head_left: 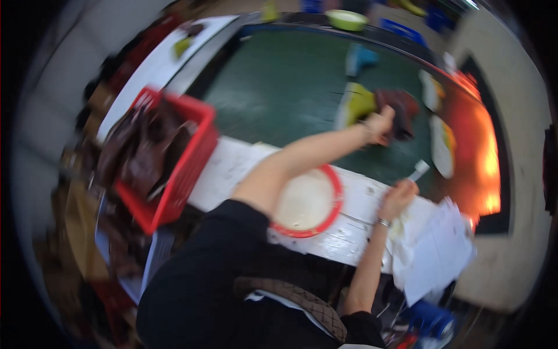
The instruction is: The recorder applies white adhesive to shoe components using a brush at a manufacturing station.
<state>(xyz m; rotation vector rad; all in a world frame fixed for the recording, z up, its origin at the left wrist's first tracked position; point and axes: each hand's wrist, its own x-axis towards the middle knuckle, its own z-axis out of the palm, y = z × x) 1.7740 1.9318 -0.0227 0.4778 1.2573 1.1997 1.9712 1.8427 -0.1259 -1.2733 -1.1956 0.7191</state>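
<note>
Out over the green belt [279, 70], my left hand [381, 123] is closed on a dark brown leather shoe upper [402, 119], somewhat smeared by motion. A yellow-green shoe last [357, 103] lies right beside it. My right hand [400, 196], nearer to me, grips a small brush [419, 170] with a pale tip pointing toward the belt. Below my left forearm sits a round bowl [339, 195] with a red rim, holding an off-white liquid.
A red basket [195, 157] full of brown uppers stands at left. Two white pieces with yellow edges [443, 145] lie near the glowing orange opening [485, 157] at right. A blue shoe last [361, 59] and green bowl [346, 21] are farther off; white sheets [439, 250] hang lower right.
</note>
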